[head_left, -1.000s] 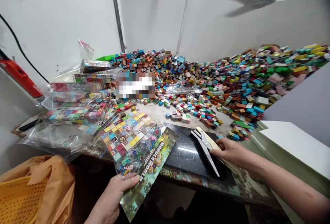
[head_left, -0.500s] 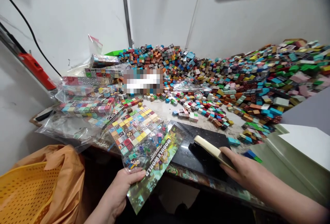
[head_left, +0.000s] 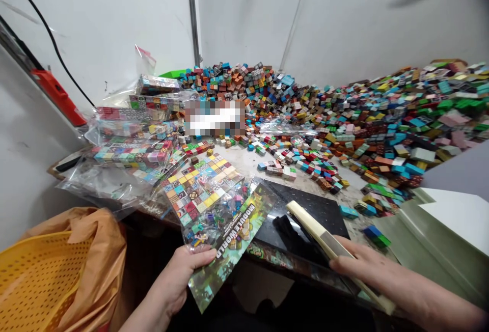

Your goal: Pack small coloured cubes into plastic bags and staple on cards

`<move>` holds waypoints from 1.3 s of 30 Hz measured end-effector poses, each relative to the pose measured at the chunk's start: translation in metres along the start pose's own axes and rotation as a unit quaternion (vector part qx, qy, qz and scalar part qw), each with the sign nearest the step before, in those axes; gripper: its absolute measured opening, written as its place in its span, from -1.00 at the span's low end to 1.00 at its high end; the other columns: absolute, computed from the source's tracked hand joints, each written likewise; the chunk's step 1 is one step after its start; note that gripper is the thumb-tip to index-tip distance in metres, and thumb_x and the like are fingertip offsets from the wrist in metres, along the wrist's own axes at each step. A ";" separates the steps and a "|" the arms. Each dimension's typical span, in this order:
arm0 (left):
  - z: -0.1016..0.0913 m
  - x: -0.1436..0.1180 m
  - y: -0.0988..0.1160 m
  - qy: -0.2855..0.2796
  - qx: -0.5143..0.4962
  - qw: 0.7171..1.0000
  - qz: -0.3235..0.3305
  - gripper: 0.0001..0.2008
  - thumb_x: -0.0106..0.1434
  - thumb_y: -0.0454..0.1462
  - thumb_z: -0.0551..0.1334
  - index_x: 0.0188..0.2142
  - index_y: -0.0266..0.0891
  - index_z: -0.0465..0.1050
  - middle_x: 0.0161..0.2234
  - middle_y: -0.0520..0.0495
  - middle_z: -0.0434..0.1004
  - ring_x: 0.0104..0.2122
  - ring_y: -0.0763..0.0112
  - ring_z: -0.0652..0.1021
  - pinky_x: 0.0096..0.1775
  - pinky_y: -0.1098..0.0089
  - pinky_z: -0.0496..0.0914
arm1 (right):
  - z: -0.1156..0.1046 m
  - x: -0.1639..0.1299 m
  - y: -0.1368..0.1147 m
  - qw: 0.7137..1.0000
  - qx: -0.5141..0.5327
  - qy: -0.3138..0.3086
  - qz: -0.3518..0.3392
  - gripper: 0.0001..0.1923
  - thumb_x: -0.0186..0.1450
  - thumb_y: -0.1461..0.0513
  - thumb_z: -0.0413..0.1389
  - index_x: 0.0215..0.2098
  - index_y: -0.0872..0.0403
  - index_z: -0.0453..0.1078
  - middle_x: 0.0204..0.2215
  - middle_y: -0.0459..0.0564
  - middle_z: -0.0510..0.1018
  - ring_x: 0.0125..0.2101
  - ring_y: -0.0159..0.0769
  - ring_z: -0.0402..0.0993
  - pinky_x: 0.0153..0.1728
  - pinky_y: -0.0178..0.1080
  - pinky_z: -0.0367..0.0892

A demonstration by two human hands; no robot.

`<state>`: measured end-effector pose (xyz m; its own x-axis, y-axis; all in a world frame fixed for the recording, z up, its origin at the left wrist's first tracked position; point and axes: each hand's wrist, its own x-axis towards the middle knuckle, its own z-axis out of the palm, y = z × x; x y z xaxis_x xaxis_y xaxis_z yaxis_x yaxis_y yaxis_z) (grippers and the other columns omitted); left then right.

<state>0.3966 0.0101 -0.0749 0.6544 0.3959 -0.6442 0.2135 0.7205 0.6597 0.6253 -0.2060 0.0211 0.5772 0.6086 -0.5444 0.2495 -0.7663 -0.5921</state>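
Note:
My left hand is closed on a clear bag with a green printed card marked "MODULE WORLD". Inside the bag are rows of colourful printed cubes and small coloured pieces near the card. My right hand grips a long cream stapler, held at a slant over a shiny black board at the table edge. The stapler's front end points toward the card and stands apart from it. My fingers cover part of its body.
Loose coloured blocks are heaped along the wall. Packed bags of blocks lie at the left. A yellow basket with orange cloth stands lower left. A green-grey box flap is at the right; a fan blade turns overhead.
My right hand has shifted slightly right and down, and the stapler is turned so that more of its length shows. My left hand and the bag have stayed nearly in place.

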 end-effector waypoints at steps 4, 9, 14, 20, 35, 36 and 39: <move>0.001 0.000 0.001 -0.005 -0.003 1.000 -0.009 -0.80 -0.13 -0.35 0.37 -0.45 -0.41 0.50 -0.49 -0.12 0.55 -0.49 0.37 0.52 -0.36 0.44 0.39 | 0.002 -0.007 -0.013 0.995 0.079 -0.062 -0.006 -0.73 0.02 0.10 -0.05 -0.44 -0.06 0.45 -0.39 0.00 0.55 -0.31 -0.10 0.44 -0.32 -0.23 0.35; 0.000 0.000 0.002 -0.011 -0.011 1.000 -0.013 -0.82 -0.10 -0.35 0.35 -0.45 -0.41 0.50 -0.47 -0.14 0.56 -0.48 0.36 0.53 -0.35 0.43 0.39 | 0.005 0.005 -0.014 0.996 0.077 -0.047 0.016 -0.71 0.00 0.06 0.04 -0.32 -0.12 0.43 -0.27 -0.10 0.52 -0.17 -0.12 0.37 -0.17 -0.25 0.28; -0.001 0.000 0.003 -0.001 -0.021 1.000 -0.015 -0.83 -0.12 -0.36 0.36 -0.47 -0.41 0.49 -0.48 -0.14 0.55 -0.49 0.36 0.52 -0.36 0.42 0.39 | 0.002 0.012 -0.010 0.993 0.087 -0.021 0.074 -0.62 -0.02 0.02 0.07 -0.22 -0.16 0.43 -0.15 -0.12 0.48 -0.07 -0.06 0.30 -0.07 -0.17 0.22; -0.001 0.001 0.004 -0.007 -0.038 0.999 -0.027 -0.81 -0.13 -0.37 0.36 -0.45 -0.41 0.50 -0.48 -0.12 0.55 -0.49 0.36 0.53 -0.35 0.41 0.40 | -0.007 0.019 0.016 0.997 0.039 -0.026 0.065 -0.50 -0.01 -0.05 0.10 -0.08 -0.22 0.36 0.04 -0.15 0.32 0.06 -0.02 0.15 0.01 -0.10 0.14; 0.002 0.000 0.008 -0.005 -0.040 0.998 -0.042 -0.77 -0.15 -0.38 0.37 -0.43 -0.43 0.49 -0.45 -0.18 0.56 -0.48 0.33 0.54 -0.36 0.41 0.40 | 0.001 0.026 -0.029 0.999 -0.005 -0.025 0.036 -0.50 0.00 0.00 0.02 -0.09 -0.06 0.36 -0.17 -0.10 0.50 -0.10 -0.02 0.33 -0.19 -0.19 0.30; 0.002 0.000 0.007 -0.007 -0.041 0.998 -0.042 -0.77 -0.15 -0.38 0.37 -0.42 -0.43 0.49 -0.44 -0.19 0.56 -0.47 0.32 0.54 -0.36 0.41 0.40 | 0.001 0.029 -0.029 0.999 -0.006 -0.042 0.030 -0.51 0.01 0.01 0.01 -0.10 -0.05 0.36 -0.21 -0.09 0.51 -0.13 -0.03 0.36 -0.23 -0.20 0.32; 0.000 0.001 0.007 -0.005 -0.042 0.998 -0.036 -0.75 -0.15 -0.38 0.37 -0.41 -0.44 0.49 -0.43 -0.20 0.56 -0.46 0.31 0.54 -0.34 0.39 0.40 | -0.002 0.034 -0.033 0.996 0.005 -0.091 0.019 -0.58 0.03 0.05 0.01 -0.15 -0.05 0.37 -0.28 -0.10 0.52 -0.17 -0.08 0.37 -0.22 -0.21 0.29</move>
<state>0.3991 0.0152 -0.0714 0.6471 0.3355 -0.6846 0.1996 0.7921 0.5768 0.6381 -0.1600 0.0234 0.4354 0.6068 -0.6650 0.2215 -0.7882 -0.5742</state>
